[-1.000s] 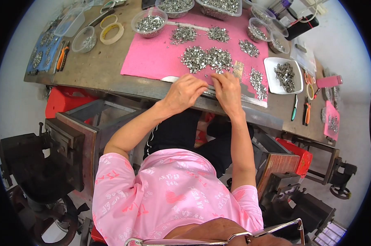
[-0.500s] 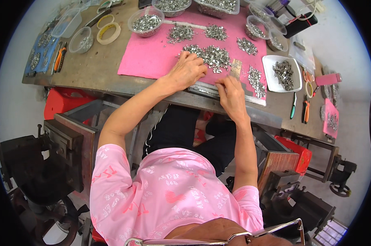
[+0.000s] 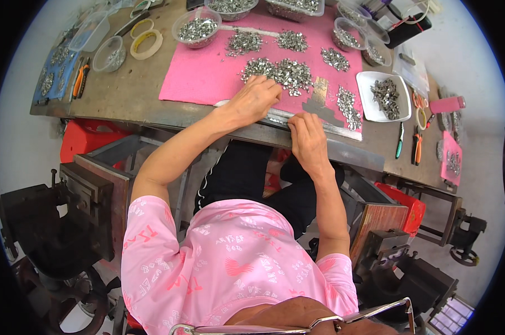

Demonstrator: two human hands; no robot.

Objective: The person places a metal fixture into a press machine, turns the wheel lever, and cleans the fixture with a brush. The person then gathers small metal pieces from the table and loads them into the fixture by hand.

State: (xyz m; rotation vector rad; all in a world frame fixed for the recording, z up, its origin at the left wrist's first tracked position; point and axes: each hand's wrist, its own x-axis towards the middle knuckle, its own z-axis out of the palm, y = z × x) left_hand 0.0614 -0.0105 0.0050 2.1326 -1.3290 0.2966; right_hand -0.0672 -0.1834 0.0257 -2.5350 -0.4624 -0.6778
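Observation:
My left hand (image 3: 256, 96) rests at the near edge of a pink mat (image 3: 196, 78), fingers curled down beside a large pile of small shiny metal pieces (image 3: 292, 77). Whatever its fingertips hold is too small to make out. To the right, my right hand (image 3: 309, 138) has its fingertips pinched together over a long narrow metal strip (image 3: 277, 118) along the table's front edge. Anything in that pinch is hidden. A flat grey plate (image 3: 325, 113) and a tan textured patch (image 3: 320, 89) lie on the mat just beyond my right hand.
Smaller metal piles (image 3: 335, 59) dot the mat. A white square dish (image 3: 382, 96) of pieces stands right, near orange-handled pliers (image 3: 417, 146) and a green-handled tool (image 3: 399, 140). Clear tubs (image 3: 196, 29) line the back. Tape rolls (image 3: 146, 44) lie left. Bench vises (image 3: 57, 212) flank my legs.
My right hand has shifted left and toward me along the strip, closer to my left hand, uncovering more of the grey plate. My left hand stays nearly in place.

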